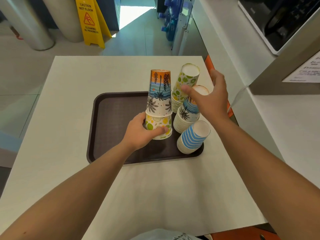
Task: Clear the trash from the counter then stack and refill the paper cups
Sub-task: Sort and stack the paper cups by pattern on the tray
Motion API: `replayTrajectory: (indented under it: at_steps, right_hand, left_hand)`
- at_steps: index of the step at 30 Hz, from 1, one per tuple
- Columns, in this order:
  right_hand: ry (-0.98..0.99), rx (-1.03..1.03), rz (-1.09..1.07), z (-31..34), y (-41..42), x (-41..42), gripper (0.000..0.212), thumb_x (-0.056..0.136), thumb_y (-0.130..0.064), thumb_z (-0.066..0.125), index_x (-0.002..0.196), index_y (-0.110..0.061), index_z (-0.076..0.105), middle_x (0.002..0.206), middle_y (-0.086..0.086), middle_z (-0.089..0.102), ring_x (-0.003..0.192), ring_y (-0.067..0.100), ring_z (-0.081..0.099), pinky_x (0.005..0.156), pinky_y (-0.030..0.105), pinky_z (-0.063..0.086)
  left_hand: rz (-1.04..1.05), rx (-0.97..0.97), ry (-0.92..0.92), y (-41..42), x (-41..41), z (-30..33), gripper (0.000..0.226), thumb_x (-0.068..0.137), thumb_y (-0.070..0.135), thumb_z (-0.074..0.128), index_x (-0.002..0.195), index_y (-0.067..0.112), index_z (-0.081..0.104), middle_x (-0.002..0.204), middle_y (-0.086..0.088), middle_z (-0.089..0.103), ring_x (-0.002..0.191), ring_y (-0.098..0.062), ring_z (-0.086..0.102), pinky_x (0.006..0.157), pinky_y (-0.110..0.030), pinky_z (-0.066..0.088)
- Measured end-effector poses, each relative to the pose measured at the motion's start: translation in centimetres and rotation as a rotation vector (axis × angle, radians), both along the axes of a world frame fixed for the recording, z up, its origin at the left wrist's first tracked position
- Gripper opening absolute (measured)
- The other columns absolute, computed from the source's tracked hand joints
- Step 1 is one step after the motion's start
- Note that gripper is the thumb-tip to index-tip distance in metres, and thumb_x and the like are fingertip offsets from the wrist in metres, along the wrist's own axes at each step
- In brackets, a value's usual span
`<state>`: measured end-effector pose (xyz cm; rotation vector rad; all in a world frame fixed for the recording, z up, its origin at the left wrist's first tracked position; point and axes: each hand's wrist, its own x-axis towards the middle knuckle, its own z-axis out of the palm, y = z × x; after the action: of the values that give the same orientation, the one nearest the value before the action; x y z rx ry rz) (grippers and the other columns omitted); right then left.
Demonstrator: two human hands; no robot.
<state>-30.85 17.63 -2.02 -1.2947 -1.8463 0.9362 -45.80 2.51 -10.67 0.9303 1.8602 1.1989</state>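
A dark brown tray [110, 122] lies on the white counter [72, 104]. On it, my left hand [140, 134] grips the lower, fruit-print cup [158, 125] of an upside-down pair, with a palm-print cup [159, 94] stacked on top. To the right stand three upside-down stacks: a lime-print stack [187, 80], a palm-print stack [187, 115] and a blue-striped stack [194, 137]. My right hand [207, 99] hovers over the palm-print stack with fingers spread, its thumb near the lime-print stack. Whether it touches a cup is unclear.
A yellow wet-floor sign [90, 21] and grey columns [29, 23] stand on the floor beyond the counter. A white side counter with a dark machine [284, 19] and a printed notice [306, 70] runs along the right. An orange edge [210, 64] borders the counter's right side.
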Motion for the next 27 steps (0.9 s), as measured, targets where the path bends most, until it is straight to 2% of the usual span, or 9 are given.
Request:
replayTrajectory:
  at_steps: [3,6,8,10,13,18,21,23,27]
  right_hand:
    - [0.088,0.101,0.099,2.0,-1.0,-1.6,0.072,0.073,-0.053,0.077,0.131,-0.018,0.051,0.130,-0.005,0.056,0.120,0.009,0.052,0.101,0.028,0.046]
    - [0.025,-0.080,0.264,3.0,-1.9,-3.6,0.083,0.071,-0.055,0.077,0.138,-0.019,0.044,0.134,-0.003,0.055,0.116,0.010,0.054,0.091,0.023,0.048]
    - [0.015,-0.203,0.294,2.9,-2.4,-4.5,0.083,0.068,-0.055,0.080,0.135,-0.020,0.046,0.126,-0.006,0.060,0.106,0.006,0.059,0.083,0.021,0.050]
    - [0.052,-0.250,0.289,2.8,-2.6,-5.0,0.066,0.069,-0.051,0.081,0.122,-0.020,0.056,0.109,-0.009,0.068,0.094,0.003,0.066,0.076,0.020,0.053]
    - [0.088,-0.231,0.280,2.9,-2.6,-5.2,0.047,0.074,-0.048,0.078,0.111,-0.023,0.062,0.097,-0.013,0.070,0.086,-0.001,0.067,0.068,0.014,0.051]
    - [0.256,-0.222,0.141,4.7,-0.7,-4.4,0.035,0.076,-0.046,0.077,0.100,-0.024,0.064,0.095,-0.006,0.074,0.084,0.008,0.073,0.080,0.030,0.058]
    - [0.310,-0.154,0.071,5.9,0.8,-3.0,0.043,0.075,-0.047,0.078,0.106,-0.022,0.063,0.098,-0.007,0.073,0.086,0.005,0.072,0.078,0.025,0.058]
    - [0.323,-0.085,0.009,6.1,1.6,-1.9,0.053,0.071,-0.049,0.080,0.110,-0.020,0.061,0.103,-0.008,0.072,0.090,0.004,0.071,0.083,0.028,0.058]
    - [0.215,-0.047,0.028,4.0,1.8,0.4,0.057,0.072,-0.046,0.081,0.115,-0.022,0.051,0.107,-0.011,0.066,0.097,0.002,0.066,0.082,0.022,0.054]
  left_hand:
    - [-0.005,0.044,0.000,0.1,0.3,0.9,0.065,0.050,0.059,0.081,0.108,0.038,0.060,0.108,0.016,0.070,0.095,0.001,0.067,0.083,-0.025,0.057]
    - [-0.030,0.069,0.018,0.3,0.6,1.9,0.067,0.053,0.053,0.084,0.113,0.031,0.061,0.108,0.014,0.070,0.095,0.001,0.067,0.083,-0.025,0.057]
    - [-0.053,0.076,0.032,0.5,0.7,2.4,0.057,0.060,0.042,0.088,0.109,0.033,0.060,0.105,0.014,0.070,0.094,0.001,0.066,0.083,-0.025,0.057]
    - [-0.065,0.071,0.042,0.5,0.7,2.6,0.052,0.064,0.037,0.088,0.106,0.033,0.058,0.104,0.014,0.069,0.093,0.000,0.067,0.084,-0.027,0.058]
    - [-0.067,0.055,0.046,0.2,0.6,2.5,0.056,0.056,0.049,0.085,0.103,0.036,0.059,0.104,0.012,0.070,0.093,-0.002,0.067,0.084,-0.031,0.058]
    - [-0.090,0.006,0.048,-0.2,0.7,1.6,0.056,0.053,0.055,0.084,0.100,0.039,0.058,0.106,0.010,0.069,0.096,-0.005,0.066,0.086,-0.035,0.058]
    - [-0.075,-0.010,0.001,-0.5,0.6,1.1,0.067,0.052,0.059,0.083,0.109,0.034,0.059,0.110,0.011,0.069,0.099,-0.005,0.067,0.086,-0.036,0.059]
    - [-0.064,-0.011,-0.022,-0.5,0.6,1.0,0.076,0.049,0.061,0.081,0.115,0.030,0.060,0.110,0.013,0.069,0.099,-0.005,0.067,0.086,-0.034,0.059]
    - [-0.036,-0.001,-0.034,-0.5,0.2,1.1,0.079,0.050,0.060,0.082,0.118,0.028,0.061,0.110,0.014,0.070,0.099,-0.003,0.067,0.086,-0.033,0.059]
